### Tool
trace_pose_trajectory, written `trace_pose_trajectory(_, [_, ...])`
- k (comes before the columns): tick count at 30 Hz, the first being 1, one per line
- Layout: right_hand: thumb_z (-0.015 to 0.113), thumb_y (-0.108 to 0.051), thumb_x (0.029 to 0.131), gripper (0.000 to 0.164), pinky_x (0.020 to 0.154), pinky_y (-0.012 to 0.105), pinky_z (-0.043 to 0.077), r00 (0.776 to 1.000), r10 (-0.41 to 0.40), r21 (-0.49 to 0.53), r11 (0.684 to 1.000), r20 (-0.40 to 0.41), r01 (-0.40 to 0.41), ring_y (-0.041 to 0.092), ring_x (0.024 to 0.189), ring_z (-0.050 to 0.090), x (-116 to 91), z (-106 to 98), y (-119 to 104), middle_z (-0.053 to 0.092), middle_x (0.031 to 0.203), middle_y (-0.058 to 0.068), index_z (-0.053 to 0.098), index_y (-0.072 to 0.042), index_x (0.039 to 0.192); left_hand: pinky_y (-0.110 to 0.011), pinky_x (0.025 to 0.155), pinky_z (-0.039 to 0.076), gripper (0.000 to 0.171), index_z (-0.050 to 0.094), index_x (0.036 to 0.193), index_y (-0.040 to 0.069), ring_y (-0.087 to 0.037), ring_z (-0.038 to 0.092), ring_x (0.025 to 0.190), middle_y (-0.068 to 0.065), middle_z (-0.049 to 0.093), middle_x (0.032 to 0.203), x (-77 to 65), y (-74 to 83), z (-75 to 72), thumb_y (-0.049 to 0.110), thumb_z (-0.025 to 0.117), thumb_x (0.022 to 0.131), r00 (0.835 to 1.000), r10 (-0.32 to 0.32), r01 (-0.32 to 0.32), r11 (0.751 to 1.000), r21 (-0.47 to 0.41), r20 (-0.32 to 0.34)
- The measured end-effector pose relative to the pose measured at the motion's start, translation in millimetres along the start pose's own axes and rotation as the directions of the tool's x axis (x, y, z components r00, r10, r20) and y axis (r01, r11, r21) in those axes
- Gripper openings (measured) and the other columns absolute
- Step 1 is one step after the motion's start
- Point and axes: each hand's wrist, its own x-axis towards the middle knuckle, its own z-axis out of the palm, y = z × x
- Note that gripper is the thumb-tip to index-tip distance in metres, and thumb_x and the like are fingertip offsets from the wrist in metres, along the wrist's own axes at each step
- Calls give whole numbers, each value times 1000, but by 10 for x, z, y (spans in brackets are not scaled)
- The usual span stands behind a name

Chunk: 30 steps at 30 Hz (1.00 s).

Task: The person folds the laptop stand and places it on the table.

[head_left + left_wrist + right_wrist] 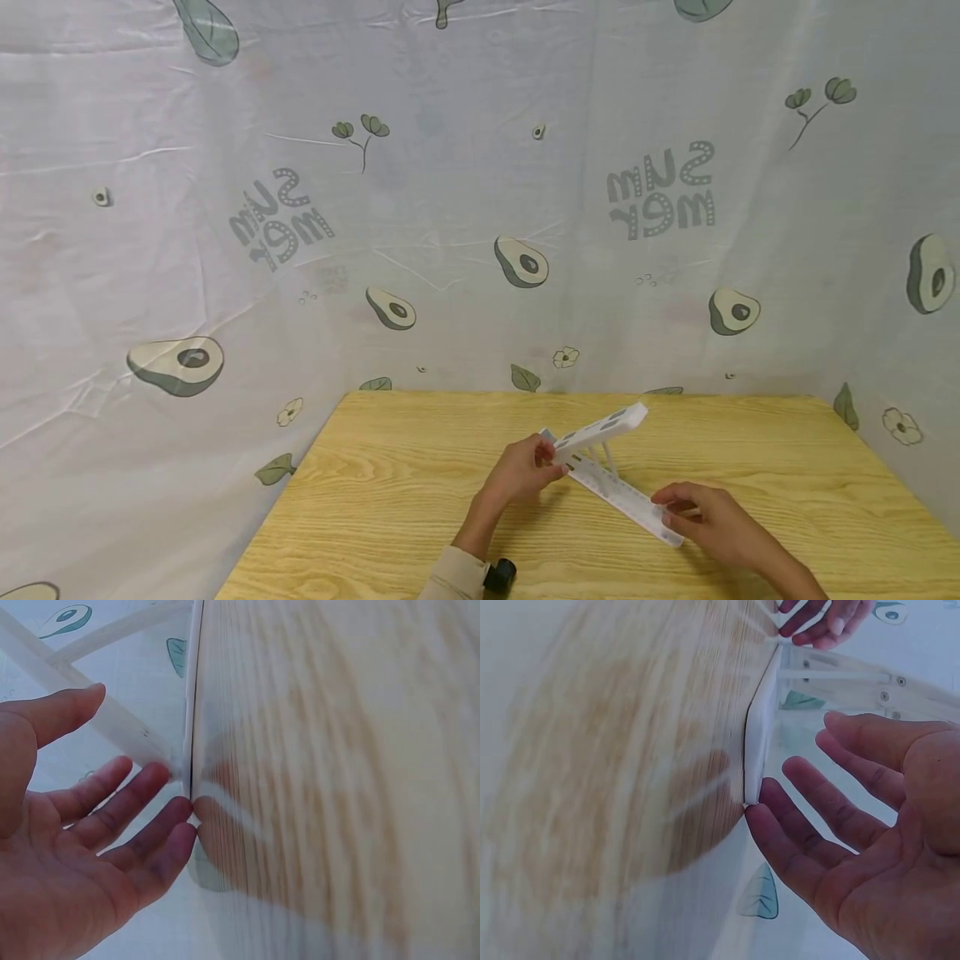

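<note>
A white folding stand [617, 493] rests on the wooden table. Its long flat base lies diagonally, and an upper panel [609, 425] tilts up from the far-left end on thin struts [609, 458]. Near that hinged end is my left hand [521, 468]. In the left wrist view its fingertips touch the base edge, while the thumb stands away from the stand. At the base's near right end is my right hand [708, 521]. In the right wrist view its relaxed fingers [761, 817] touch the end of the base, with the thumb apart.
The wood-grain table [405, 467] spreads around the stand. A pale curtain [450, 208] printed with avocados, leaves and mirrored lettering hangs behind and beside it. A black band-mounted device [500, 575] sits at the left wrist, by a beige sleeve [456, 575].
</note>
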Motion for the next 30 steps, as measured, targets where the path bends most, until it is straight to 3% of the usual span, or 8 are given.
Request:
trace_pose_trajectory(7, [68, -15, 106, 28, 84, 41, 65, 999, -25, 6, 1000, 22, 25, 14, 106, 74, -26, 39, -19, 72, 130, 25, 70, 2, 127, -27, 69, 43, 33, 69, 114, 1, -15, 53, 85, -12, 72, 108, 24, -1, 6, 24, 83, 94, 1000, -12, 12, 1000, 0, 0])
trace_pose_trajectory(17, [67, -16, 106, 29, 83, 43, 66, 997, -25, 46, 999, 67, 22, 6, 105, 72, -43, 87, -55, 70, 130, 28, 70, 3, 128, -27, 69, 45, 35, 70, 115, 2, -14, 54, 84, -13, 73, 109, 60, -1, 23, 26, 83, 93, 1000, -15, 15, 1000, 13, -6])
trace_pose_trajectory(30, [67, -15, 107, 28, 83, 41, 66, 994, -49, 69, 997, 103, 42, 6, 106, 71, -50, 145, -120, 69, 130, 28, 69, 3, 128, -29, 72, 46, 34, 69, 115, 4, -15, 54, 87, -14, 73, 113, 119, -21, 26, 27, 83, 94, 1000, -18, 18, 999, 34, -13])
